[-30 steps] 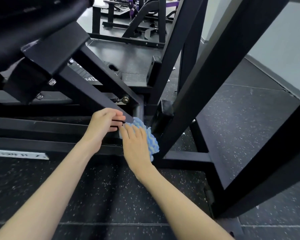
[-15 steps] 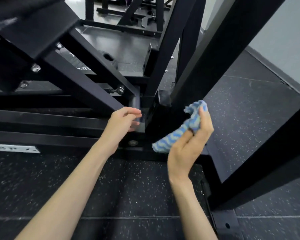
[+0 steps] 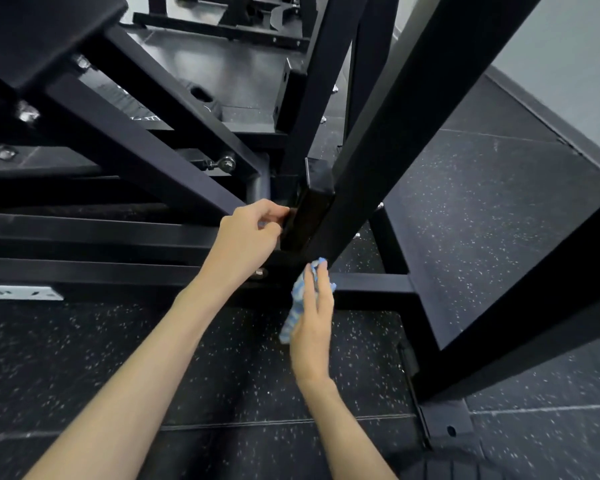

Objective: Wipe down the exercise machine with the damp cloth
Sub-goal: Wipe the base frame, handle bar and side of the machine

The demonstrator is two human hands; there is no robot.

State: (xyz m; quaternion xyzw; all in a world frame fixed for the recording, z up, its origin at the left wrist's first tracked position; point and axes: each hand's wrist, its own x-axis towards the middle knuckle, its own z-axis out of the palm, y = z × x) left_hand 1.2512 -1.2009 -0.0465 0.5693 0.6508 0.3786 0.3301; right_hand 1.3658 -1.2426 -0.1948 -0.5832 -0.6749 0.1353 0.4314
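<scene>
- Blue cloth (image 3: 297,308) is low in the middle of my view, bunched up against the foot of the black slanted post (image 3: 388,140) on the exercise machine (image 3: 125,140), right where the post meets the low base bar (image 3: 371,284).
- Right hand (image 3: 312,327) has the cloth: fingers out nearly straight, pressing the fabric sideways against the frame, and a strip of cloth hangs down along the palm. So that grip is flat and wide, carrying the cloth rather than curled round it.
- Left hand (image 3: 246,237) is just up and left of it, fingers curled in, fingertips at the edge of the short black block (image 3: 314,216) beside the post. I cannot tell whether that grip actually pinches anything; the metal there is too dark to read.
- The two hands are near each other but apart.
- Further out, diagonal black beams run up to the left, with a silver bolt (image 3: 226,163) at their joint.
- Under everything, dark speckled rubber floor (image 3: 482,209), and a pale wall (image 3: 575,64) at far right.
</scene>
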